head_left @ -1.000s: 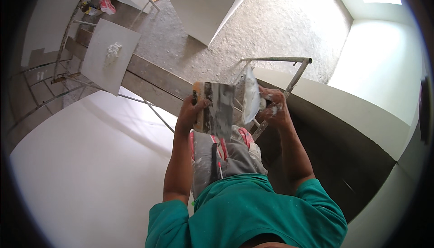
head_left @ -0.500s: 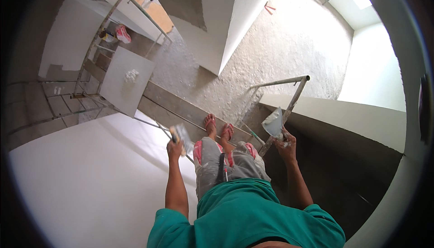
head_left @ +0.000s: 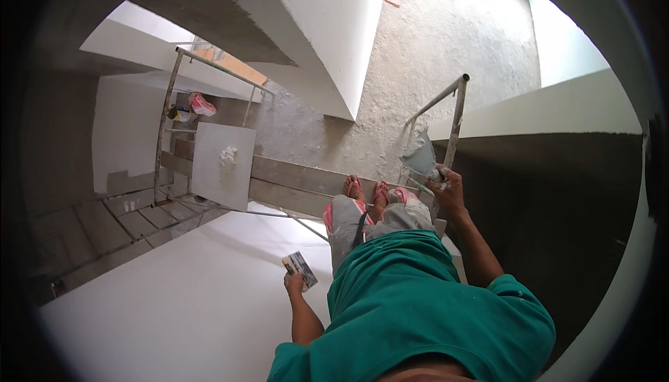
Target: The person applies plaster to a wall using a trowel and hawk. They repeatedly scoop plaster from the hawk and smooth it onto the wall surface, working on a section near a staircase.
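My left hand (head_left: 294, 284) is closed around the handle of a rectangular plastering trowel (head_left: 301, 270), held low at my left side in front of a smooth white surface. Out to the right, my right hand (head_left: 448, 190) grips a trowel with a broad flared blade (head_left: 419, 155); whitish plaster clings to its blade and to my fingers. This blade is close to the scaffold's upright frame. A pale square board (head_left: 209, 176) rests on the scaffold planks to the left, bearing a small heap of white plaster (head_left: 228, 155).
I stand on narrow planks (head_left: 300, 175) between metal scaffold end frames (head_left: 456, 113). A rough floor (head_left: 446, 33) lies well below. Beyond the board is a red and white sack (head_left: 202, 104). A wall corner (head_left: 348, 107) juts in ahead, and a ledge (head_left: 543, 113) runs along the right.
My view and body have turned, so the board and frames appear shifted. My left hand with its trowel has dropped lower beside me. The right-hand trowel stays raised near the frame.
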The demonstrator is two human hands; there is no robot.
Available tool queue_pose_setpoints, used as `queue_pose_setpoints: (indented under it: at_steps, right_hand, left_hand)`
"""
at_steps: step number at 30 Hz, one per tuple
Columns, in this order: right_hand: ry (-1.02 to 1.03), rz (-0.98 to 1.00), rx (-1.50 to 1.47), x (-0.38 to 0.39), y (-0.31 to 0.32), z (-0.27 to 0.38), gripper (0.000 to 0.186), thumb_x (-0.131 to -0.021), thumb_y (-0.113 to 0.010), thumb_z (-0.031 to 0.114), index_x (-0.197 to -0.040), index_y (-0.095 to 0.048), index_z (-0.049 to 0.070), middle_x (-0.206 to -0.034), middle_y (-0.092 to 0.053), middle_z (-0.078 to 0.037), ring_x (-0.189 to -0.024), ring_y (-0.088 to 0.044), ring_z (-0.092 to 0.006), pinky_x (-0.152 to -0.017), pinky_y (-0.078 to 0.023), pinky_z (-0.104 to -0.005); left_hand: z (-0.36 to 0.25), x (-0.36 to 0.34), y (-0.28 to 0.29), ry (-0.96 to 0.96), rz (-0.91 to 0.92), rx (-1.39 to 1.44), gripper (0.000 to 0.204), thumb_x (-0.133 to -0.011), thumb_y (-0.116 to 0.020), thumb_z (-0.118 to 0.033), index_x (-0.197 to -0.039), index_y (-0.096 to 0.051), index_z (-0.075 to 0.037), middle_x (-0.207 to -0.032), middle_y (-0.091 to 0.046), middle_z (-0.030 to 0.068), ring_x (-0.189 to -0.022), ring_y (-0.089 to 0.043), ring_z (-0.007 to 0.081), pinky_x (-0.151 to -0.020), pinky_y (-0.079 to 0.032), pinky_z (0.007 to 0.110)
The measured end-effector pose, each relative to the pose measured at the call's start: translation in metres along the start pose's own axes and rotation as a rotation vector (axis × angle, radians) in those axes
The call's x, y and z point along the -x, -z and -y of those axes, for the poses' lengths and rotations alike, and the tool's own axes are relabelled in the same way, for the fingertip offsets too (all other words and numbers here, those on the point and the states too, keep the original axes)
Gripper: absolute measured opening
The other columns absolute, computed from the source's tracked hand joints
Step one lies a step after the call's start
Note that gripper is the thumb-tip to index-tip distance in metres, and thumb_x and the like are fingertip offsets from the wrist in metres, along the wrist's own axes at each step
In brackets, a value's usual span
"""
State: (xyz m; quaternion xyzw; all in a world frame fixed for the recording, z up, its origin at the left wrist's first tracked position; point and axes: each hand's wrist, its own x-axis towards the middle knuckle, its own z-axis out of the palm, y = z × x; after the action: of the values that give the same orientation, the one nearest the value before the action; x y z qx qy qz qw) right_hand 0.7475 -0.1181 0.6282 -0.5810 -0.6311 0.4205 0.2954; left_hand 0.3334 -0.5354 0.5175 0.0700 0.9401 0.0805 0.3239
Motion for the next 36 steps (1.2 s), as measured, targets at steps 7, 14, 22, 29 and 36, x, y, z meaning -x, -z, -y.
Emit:
queue_pose_setpoints:
  at_steps: [7,14,22,29,36]
  right_hand:
    - [-0.056,-0.081,0.039,0.018,0.009,-0.006,0.040,-0.067,-0.075,0.017,-0.101,-0.065,-0.002,-0.091,-0.067,-0.020,-0.082,-0.067,-0.0299,-0.075,-0.051,-0.0346]
    - [-0.016,-0.209,0.142,0.039,0.018,0.008,0.031,-0.071,-0.070,0.017,-0.096,-0.061,0.000,-0.080,-0.064,-0.018,-0.074,-0.064,-0.0323,-0.068,-0.049,-0.0375]
    - [-0.187,-0.097,0.179,0.053,-0.035,-0.010,0.034,-0.076,-0.069,0.020,-0.103,-0.056,0.004,-0.080,-0.064,-0.018,-0.077,-0.064,-0.0369,-0.067,-0.049,-0.0429]
    - [-0.223,0.030,0.346,0.062,-0.136,0.053,0.035,-0.078,-0.068,0.023,-0.106,-0.055,0.006,-0.087,-0.064,-0.021,-0.082,-0.061,-0.0414,-0.070,-0.048,-0.0463]
    - [-0.289,0.138,0.285,0.072,-0.233,0.080,0.048,-0.069,-0.079,0.028,-0.108,-0.059,0.006,-0.094,-0.065,-0.018,-0.088,-0.062,-0.0376,-0.074,-0.049,-0.0425]
  left_hand:
    - [-0.103,-0.024,0.044,-0.331,-0.018,0.060,0.037,-0.075,-0.064,-0.020,-0.103,-0.061,0.005,-0.098,-0.066,0.0233,-0.090,-0.063,0.0368,-0.082,-0.049,0.042]
    - [-0.150,-0.042,0.070,-0.369,-0.037,-0.038,0.031,-0.073,-0.069,-0.019,-0.092,-0.065,0.005,-0.084,-0.068,0.0204,-0.078,-0.066,0.0312,-0.072,-0.051,0.038]
    - [-0.157,-0.091,0.093,-0.122,-0.026,0.907,0.039,-0.079,-0.066,-0.022,-0.100,-0.060,0.011,-0.094,-0.065,0.0161,-0.075,-0.065,0.0253,-0.067,-0.054,0.035]
    - [-0.251,-0.112,0.134,-0.452,0.226,0.713,0.041,-0.089,-0.061,-0.027,-0.111,-0.056,0.007,-0.101,-0.062,0.0096,-0.086,-0.058,0.0178,-0.077,-0.047,0.030]
    - [-0.252,-0.200,0.147,-0.382,0.486,0.999,0.046,-0.090,-0.061,-0.030,-0.121,-0.049,0.002,-0.110,-0.057,0.0097,-0.092,-0.058,0.0181,-0.076,-0.049,0.031]
